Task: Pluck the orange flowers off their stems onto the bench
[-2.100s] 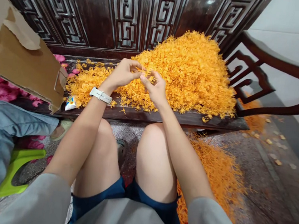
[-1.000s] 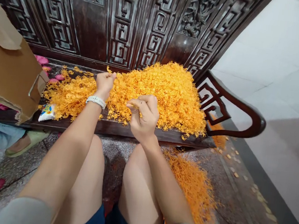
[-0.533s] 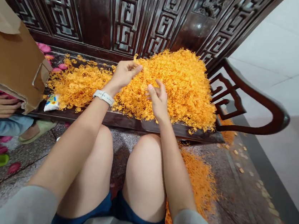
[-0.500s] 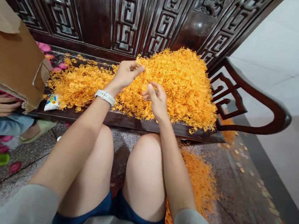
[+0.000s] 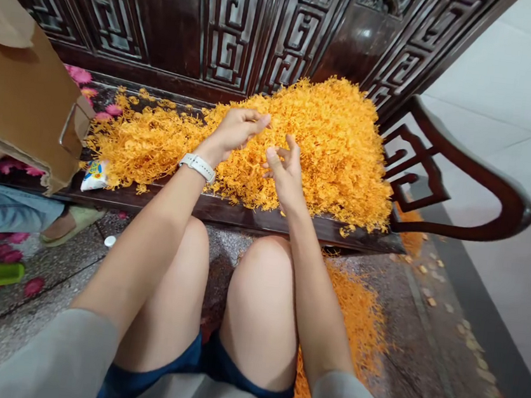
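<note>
Over a big heap of orange plastic-looking flower pieces [image 5: 339, 143] on the dark wooden bench, my left hand [image 5: 237, 133] has its thumb and fingertips together in a pinch. Whatever lies in that pinch is too small to tell from the orange behind it. A pale watch strap circles the left wrist. Close by on the right, my right hand [image 5: 288, 173] faces it with thumb and forefinger apart, and I make out nothing held in it. A lower stretch of the same orange pieces spreads left along the seat.
A cardboard box [image 5: 28, 95] stands at the left, with a small white packet [image 5: 94, 176] beside it. Pink flowers [image 5: 78, 74] lie behind. Another person's leg [image 5: 9, 211] shows below the box. More orange pieces [image 5: 351, 324] pile on the floor near a curved armrest [image 5: 479, 178].
Both hands have shifted slightly right in the view, and the right thumb and forefinger have spread apart. The other person's hand by the box has moved mostly out of sight.
</note>
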Available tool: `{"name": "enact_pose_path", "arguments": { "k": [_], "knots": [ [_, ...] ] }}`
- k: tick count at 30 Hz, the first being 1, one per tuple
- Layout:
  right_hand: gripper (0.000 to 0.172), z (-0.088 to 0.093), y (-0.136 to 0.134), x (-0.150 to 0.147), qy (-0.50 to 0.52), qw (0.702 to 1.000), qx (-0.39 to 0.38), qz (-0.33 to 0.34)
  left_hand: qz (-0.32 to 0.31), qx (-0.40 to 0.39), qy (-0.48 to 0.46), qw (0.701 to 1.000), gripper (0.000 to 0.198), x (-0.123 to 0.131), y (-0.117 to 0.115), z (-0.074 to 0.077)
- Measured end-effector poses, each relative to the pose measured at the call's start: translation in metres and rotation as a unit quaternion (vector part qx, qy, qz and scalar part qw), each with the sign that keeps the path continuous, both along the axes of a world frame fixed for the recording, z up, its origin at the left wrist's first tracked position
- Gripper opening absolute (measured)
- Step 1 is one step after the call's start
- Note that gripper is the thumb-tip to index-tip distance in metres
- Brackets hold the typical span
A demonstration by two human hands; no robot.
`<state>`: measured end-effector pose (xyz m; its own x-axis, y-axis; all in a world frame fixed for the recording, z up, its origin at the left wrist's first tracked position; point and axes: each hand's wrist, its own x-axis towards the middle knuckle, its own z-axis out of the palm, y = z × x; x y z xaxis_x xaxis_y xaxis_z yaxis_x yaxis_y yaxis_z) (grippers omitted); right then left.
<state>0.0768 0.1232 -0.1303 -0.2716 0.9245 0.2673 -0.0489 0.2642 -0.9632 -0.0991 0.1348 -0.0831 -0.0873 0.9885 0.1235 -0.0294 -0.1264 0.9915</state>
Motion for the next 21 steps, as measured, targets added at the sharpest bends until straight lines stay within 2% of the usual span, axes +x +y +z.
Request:
{"name": "enact_pose_path", "arguments": {
  "k": [3, 5, 7, 9, 15, 18, 21],
  "knots": [
    [0.064, -0.002, 0.002, -0.004, 0.024, 0.999, -0.011, 0.025, -0.067, -0.02, 0.003, 0.998, 0.025, 0.017, -0.01, 0.01],
    [0.048, 0.001, -0.002, -0.007, 0.046, 0.998, -0.025, 0.029, -0.066, -0.02, 0.002, 0.998, 0.028, 0.024, -0.012, 0.015],
    [0.04, 0.007, -0.007, -0.008, 0.063, 0.997, -0.047, 0.028, -0.038, -0.005, -0.003, 0.999, 0.03, 0.026, -0.011, 0.016],
    [0.04, 0.014, -0.011, -0.007, 0.081, 0.993, -0.077, 0.035, 0.002, 0.025, -0.013, 1.0, 0.033, 0.025, -0.006, 0.015],
    [0.042, 0.027, -0.015, -0.004, 0.139, 0.97, -0.166, 0.112, 0.104, 0.105, -0.04, 0.988, 0.032, 0.027, 0.013, 0.0],
    [0.042, 0.029, -0.018, -0.006, 0.146, 0.96, -0.175, 0.161, 0.149, 0.112, -0.054, 0.981, 0.03, 0.032, 0.018, -0.003],
    [0.035, 0.029, -0.022, -0.007, 0.135, 0.952, -0.183, 0.204, 0.17, 0.089, -0.028, 0.981, 0.032, 0.034, 0.016, 0.001]
  ]
}}
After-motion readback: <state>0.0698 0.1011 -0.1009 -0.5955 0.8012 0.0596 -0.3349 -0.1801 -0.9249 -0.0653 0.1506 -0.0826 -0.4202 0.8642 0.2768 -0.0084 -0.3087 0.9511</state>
